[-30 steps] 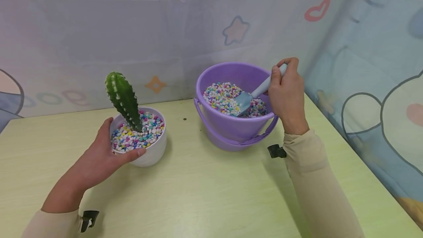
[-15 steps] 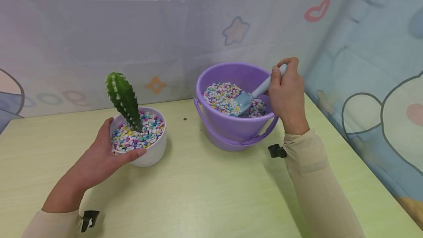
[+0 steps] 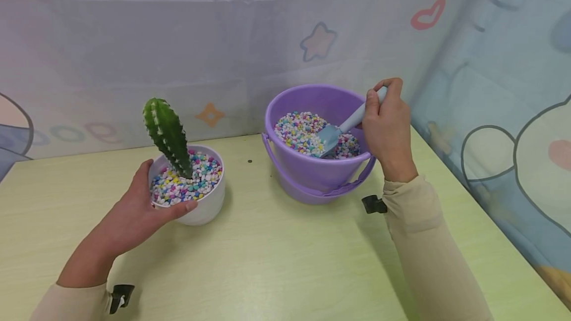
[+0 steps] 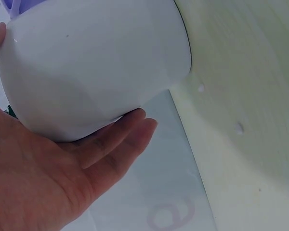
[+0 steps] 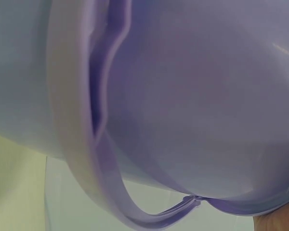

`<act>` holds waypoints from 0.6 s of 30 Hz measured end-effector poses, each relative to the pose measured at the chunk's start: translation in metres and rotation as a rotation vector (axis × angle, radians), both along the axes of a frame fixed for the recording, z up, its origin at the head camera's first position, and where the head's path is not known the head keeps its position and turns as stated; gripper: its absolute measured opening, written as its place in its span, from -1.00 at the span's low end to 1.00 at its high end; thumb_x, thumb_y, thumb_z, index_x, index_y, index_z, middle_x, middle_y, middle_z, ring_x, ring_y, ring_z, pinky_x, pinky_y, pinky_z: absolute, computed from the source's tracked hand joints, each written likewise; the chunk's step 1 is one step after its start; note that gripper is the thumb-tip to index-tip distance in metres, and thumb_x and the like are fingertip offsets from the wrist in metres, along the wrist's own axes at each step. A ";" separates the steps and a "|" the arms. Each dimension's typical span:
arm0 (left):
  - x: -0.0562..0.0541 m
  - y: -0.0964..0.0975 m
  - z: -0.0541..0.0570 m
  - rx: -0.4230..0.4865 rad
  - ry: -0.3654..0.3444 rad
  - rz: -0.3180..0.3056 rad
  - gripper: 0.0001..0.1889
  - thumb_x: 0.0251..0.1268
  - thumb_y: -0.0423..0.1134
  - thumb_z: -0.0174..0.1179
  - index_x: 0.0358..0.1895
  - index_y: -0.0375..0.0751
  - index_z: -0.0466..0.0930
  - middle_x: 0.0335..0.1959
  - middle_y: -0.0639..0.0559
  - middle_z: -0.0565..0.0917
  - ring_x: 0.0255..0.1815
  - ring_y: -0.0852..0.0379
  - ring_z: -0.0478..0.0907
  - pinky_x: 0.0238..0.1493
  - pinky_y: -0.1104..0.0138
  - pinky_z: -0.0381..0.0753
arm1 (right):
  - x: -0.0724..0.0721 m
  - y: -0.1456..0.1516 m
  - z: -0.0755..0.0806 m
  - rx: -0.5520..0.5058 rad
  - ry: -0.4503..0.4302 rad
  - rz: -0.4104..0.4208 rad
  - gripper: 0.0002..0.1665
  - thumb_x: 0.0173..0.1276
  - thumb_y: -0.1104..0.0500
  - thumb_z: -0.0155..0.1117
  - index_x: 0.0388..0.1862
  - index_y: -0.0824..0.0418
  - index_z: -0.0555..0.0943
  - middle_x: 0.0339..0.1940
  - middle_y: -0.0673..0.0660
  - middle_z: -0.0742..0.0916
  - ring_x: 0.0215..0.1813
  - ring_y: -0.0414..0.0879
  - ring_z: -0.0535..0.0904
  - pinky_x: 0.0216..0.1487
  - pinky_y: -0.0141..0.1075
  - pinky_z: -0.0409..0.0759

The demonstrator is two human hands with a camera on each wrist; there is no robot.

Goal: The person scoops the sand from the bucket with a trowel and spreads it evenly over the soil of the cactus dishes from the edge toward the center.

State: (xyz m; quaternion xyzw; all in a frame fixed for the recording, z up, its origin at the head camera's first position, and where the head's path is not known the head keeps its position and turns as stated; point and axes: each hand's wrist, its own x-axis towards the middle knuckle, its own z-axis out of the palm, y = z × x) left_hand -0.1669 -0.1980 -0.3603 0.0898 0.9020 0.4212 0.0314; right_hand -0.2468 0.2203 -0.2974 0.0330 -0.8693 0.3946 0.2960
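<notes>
On the left, a white flower pot (image 3: 209, 207) stands on the table, filled with coloured pebbles (image 3: 205, 175). A green cactus (image 3: 167, 135) rises from them, leaning left. My left hand (image 3: 134, 214) grips the pot, thumb along its front rim and fingers round the far left side; the left wrist view shows the fingers (image 4: 120, 139) against the white wall. My right hand (image 3: 388, 128) holds a light blue toy shovel (image 3: 354, 118) by its handle. The shovel's blade rests in the pebbles inside a purple bucket (image 3: 308, 175), its tip partly buried. Only the bucket's outside fills the right wrist view.
The bucket's purple handle (image 3: 285, 172) hangs down its front. A small dark speck (image 3: 250, 161) lies on the pale table (image 3: 267, 261) between pot and bucket. Patterned cloth (image 3: 250, 53) walls off the back and right side. White bits (image 4: 239, 128) lie near the pot.
</notes>
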 end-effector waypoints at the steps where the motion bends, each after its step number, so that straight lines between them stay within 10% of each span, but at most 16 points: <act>1: 0.000 0.000 0.000 -0.004 0.000 0.001 0.13 0.21 0.13 0.35 0.52 -0.23 -0.32 0.27 -0.29 0.27 0.24 -0.21 0.30 0.13 -0.10 0.28 | 0.000 0.000 0.000 -0.001 0.000 0.001 -0.58 0.62 -0.03 -0.26 0.12 0.30 0.24 -0.43 0.26 0.58 -0.49 0.10 0.66 -0.41 -0.21 0.56; 18: 0.000 0.000 0.000 -0.009 -0.002 0.008 0.14 0.20 0.13 0.36 0.51 -0.27 -0.33 0.25 -0.32 0.27 0.23 -0.23 0.29 0.12 -0.11 0.29 | 0.001 0.000 0.000 -0.024 0.007 0.014 -0.59 0.62 -0.04 -0.26 0.11 0.29 0.25 -0.41 0.24 0.56 -0.50 0.05 0.64 -0.40 -0.26 0.58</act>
